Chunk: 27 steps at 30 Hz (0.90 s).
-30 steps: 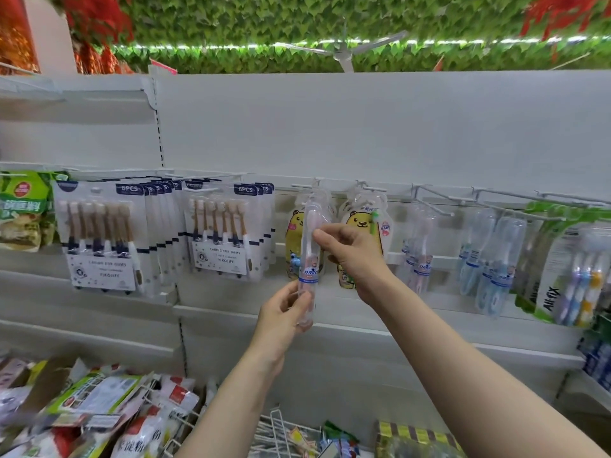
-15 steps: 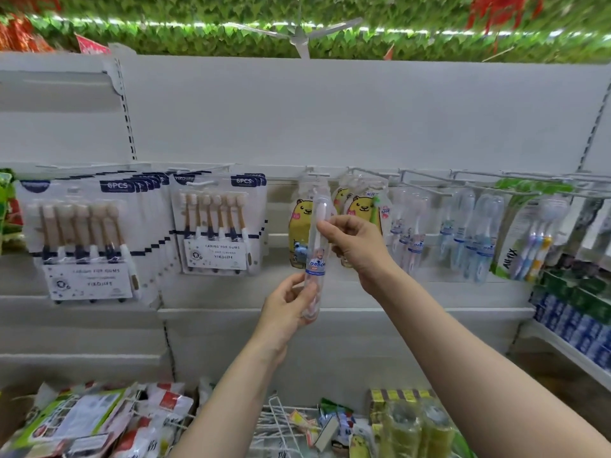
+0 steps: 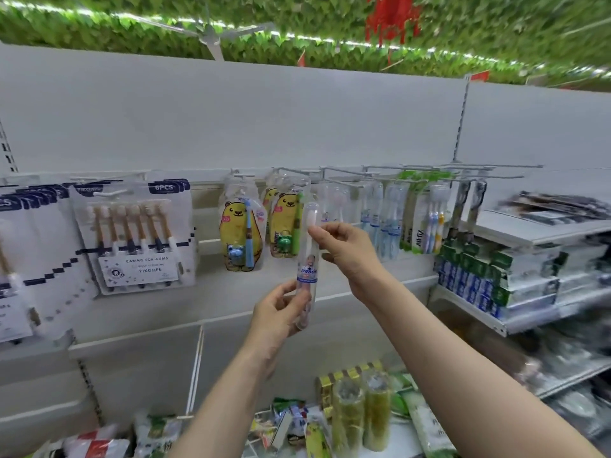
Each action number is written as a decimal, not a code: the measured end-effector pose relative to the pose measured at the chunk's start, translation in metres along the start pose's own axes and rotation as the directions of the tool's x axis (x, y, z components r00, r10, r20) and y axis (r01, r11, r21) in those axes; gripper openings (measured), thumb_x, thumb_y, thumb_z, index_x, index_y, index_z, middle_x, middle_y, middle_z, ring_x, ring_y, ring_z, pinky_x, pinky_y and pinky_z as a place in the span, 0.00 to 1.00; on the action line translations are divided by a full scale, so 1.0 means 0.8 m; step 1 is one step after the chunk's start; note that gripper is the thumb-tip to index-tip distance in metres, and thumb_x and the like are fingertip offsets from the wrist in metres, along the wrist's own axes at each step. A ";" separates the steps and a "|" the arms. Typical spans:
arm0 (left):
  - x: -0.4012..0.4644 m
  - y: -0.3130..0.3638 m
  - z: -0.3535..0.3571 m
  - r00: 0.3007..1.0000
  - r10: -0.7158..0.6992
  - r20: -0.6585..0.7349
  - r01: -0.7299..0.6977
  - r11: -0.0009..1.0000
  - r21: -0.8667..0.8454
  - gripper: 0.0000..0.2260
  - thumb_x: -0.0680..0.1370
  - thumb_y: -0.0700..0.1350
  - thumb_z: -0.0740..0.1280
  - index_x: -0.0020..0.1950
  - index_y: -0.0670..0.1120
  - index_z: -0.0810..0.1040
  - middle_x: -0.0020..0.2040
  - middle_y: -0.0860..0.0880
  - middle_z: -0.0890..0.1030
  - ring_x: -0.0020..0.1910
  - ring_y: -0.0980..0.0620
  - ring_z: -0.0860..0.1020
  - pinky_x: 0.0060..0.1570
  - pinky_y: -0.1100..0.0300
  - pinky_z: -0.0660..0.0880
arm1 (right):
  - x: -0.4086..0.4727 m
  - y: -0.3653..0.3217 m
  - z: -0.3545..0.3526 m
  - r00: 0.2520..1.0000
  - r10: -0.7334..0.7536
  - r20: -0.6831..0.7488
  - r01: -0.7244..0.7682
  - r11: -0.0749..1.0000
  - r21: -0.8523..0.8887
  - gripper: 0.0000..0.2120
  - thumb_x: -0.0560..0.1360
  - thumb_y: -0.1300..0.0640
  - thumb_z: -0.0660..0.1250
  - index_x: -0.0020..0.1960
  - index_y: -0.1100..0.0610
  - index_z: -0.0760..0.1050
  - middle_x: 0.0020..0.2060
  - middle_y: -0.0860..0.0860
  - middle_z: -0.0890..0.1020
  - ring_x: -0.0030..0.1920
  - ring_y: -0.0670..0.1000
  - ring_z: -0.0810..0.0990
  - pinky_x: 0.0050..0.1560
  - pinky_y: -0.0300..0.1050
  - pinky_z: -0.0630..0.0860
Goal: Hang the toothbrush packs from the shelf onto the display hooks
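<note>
The clear toothbrush pack is standing nearly upright in the air in front of the white back panel, below the display hooks and not yet hanging on any of them. The left hand is gripping its lower end, fingers curled round the tube, while the right hand is pinching its upper part between thumb and fingertips.

Compared with half a second ago, the view is swinging right: the six-piece packs are sitting further left, and the shelf of boxed toothpaste is coming into sight on the right. The pack is leaning slightly more and is now in front of the second yellow bear pack rather than the first; both hands are keeping their grip.

More clear packs are hanging from hooks to the right. Below, loose goods are lying in a heap. A ceiling of green leaves with a light strip is running overhead.
</note>
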<state>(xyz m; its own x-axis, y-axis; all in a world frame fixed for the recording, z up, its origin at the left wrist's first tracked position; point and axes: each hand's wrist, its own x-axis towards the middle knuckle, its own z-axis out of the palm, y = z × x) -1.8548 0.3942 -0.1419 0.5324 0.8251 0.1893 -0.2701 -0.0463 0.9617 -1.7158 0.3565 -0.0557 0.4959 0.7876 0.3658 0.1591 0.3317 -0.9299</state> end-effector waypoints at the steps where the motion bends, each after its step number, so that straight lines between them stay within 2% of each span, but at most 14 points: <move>1: 0.002 -0.002 0.010 1.000 -0.002 0.007 0.002 1.000 0.010 0.09 0.79 0.46 0.68 0.60 0.51 0.79 0.46 0.49 0.84 0.44 0.54 0.80 0.45 0.58 0.78 | 0.000 -0.001 -0.011 1.000 -0.003 -0.009 0.003 1.000 0.004 0.07 0.75 0.53 0.74 0.46 0.56 0.81 0.38 0.48 0.81 0.41 0.45 0.79 0.42 0.39 0.76; 4: 0.007 -0.003 0.045 1.000 -0.001 0.016 0.001 1.000 0.030 0.12 0.79 0.48 0.69 0.62 0.51 0.78 0.50 0.49 0.84 0.49 0.52 0.81 0.49 0.54 0.79 | 0.005 -0.002 -0.047 1.000 -0.002 -0.030 0.003 1.000 0.026 0.10 0.74 0.53 0.75 0.50 0.58 0.80 0.39 0.49 0.81 0.41 0.46 0.79 0.43 0.40 0.75; 8: 0.017 -0.001 0.098 1.000 0.012 -0.008 -0.012 1.000 0.029 0.08 0.79 0.48 0.69 0.58 0.53 0.78 0.52 0.46 0.83 0.51 0.49 0.82 0.45 0.57 0.81 | 0.023 -0.007 -0.093 0.999 -0.012 -0.031 0.012 1.000 0.000 0.13 0.73 0.53 0.76 0.53 0.60 0.81 0.38 0.47 0.81 0.38 0.42 0.79 0.40 0.34 0.74; 12: 0.032 -0.007 0.141 0.997 0.015 -0.077 -0.012 0.999 0.036 0.06 0.79 0.48 0.68 0.56 0.54 0.79 0.52 0.46 0.83 0.52 0.48 0.82 0.44 0.57 0.80 | 0.048 -0.008 -0.129 0.999 -0.032 0.004 0.032 0.999 -0.025 0.15 0.74 0.52 0.76 0.54 0.61 0.81 0.39 0.48 0.82 0.39 0.43 0.79 0.41 0.35 0.73; 15: 0.042 -0.013 0.162 0.992 0.011 -0.128 -0.007 1.000 0.030 0.08 0.78 0.49 0.70 0.57 0.53 0.79 0.52 0.48 0.83 0.51 0.49 0.82 0.45 0.57 0.80 | 0.065 -0.004 -0.141 0.999 -0.024 0.035 0.025 0.999 -0.036 0.13 0.74 0.53 0.76 0.53 0.61 0.81 0.39 0.48 0.81 0.40 0.45 0.79 0.40 0.36 0.72; 19: 0.056 -0.021 0.177 0.978 0.037 -0.204 -0.032 0.999 0.030 0.12 0.76 0.48 0.73 0.59 0.51 0.81 0.50 0.48 0.84 0.48 0.50 0.82 0.45 0.56 0.80 | 0.089 0.006 -0.148 0.996 -0.012 0.091 0.016 0.999 -0.044 0.12 0.74 0.51 0.76 0.51 0.58 0.81 0.41 0.50 0.82 0.44 0.47 0.80 0.45 0.40 0.74; 23: 0.068 -0.022 0.186 0.963 0.058 -0.265 -0.045 0.998 0.052 0.08 0.77 0.47 0.71 0.56 0.54 0.80 0.51 0.48 0.84 0.51 0.49 0.81 0.49 0.53 0.79 | 0.109 0.013 -0.151 0.990 -0.019 0.139 0.025 0.999 -0.044 0.14 0.74 0.51 0.75 0.53 0.59 0.81 0.42 0.51 0.82 0.43 0.47 0.80 0.44 0.40 0.75; 27: 0.080 -0.026 0.188 0.946 0.042 -0.320 -0.016 0.996 0.084 0.13 0.76 0.48 0.72 0.61 0.51 0.79 0.52 0.46 0.84 0.53 0.47 0.81 0.52 0.50 0.79 | 0.125 0.024 -0.150 0.986 0.000 0.165 0.008 0.999 -0.045 0.15 0.74 0.50 0.75 0.54 0.60 0.81 0.42 0.52 0.81 0.42 0.48 0.79 0.43 0.39 0.74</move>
<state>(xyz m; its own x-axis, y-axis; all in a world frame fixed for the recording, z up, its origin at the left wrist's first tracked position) -1.6946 0.3630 -0.1201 0.2354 0.9593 0.1561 -0.2106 -0.1064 0.9718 -1.5609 0.3796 -0.0416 0.3482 0.8625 0.3673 0.2013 0.3139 -0.9279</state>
